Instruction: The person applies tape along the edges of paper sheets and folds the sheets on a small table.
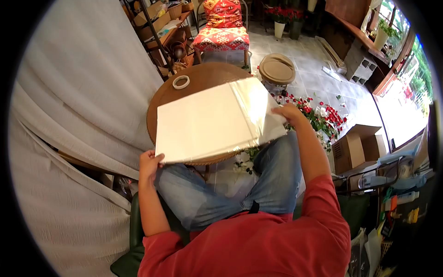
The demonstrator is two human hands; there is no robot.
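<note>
A large white rectangular board (pixel 203 122), with shiny clear film over its right part, lies tilted across a round wooden table (pixel 198 74). My left hand (pixel 150 165) pinches the board's near left corner, thumb on top. At the right edge, my right hand (pixel 288 114) grips the board and film, with its fingers partly hidden. A roll of tape (pixel 181 82) rests on the table beyond the board's far left edge.
Red and white flowers (pixel 323 117) lie on the floor to the right. Beyond them are a round stool (pixel 277 69) and a patterned chair (pixel 222 37). An open cardboard box (pixel 353 150) stands at right; a pale curtain (pixel 87 92) hangs at left.
</note>
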